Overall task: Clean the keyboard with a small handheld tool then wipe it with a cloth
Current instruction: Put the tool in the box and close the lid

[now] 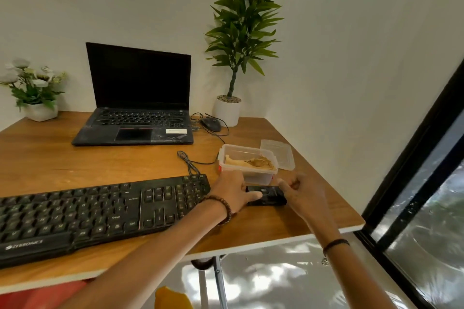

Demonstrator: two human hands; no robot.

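Task barely begun — both hands, left hand [232, 189] and right hand [302, 194], closed around black handheld tool [267, 195] at keyboard's [100, 211] three o'clock; cloth [251, 162] in tub — cleaning, wiping remain.

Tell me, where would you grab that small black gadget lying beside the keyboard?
Across its long sides near the middle, from above. The black gadget lies flat on the desk, long and narrow; both hands, left hand and right hand, already sit at its ends.
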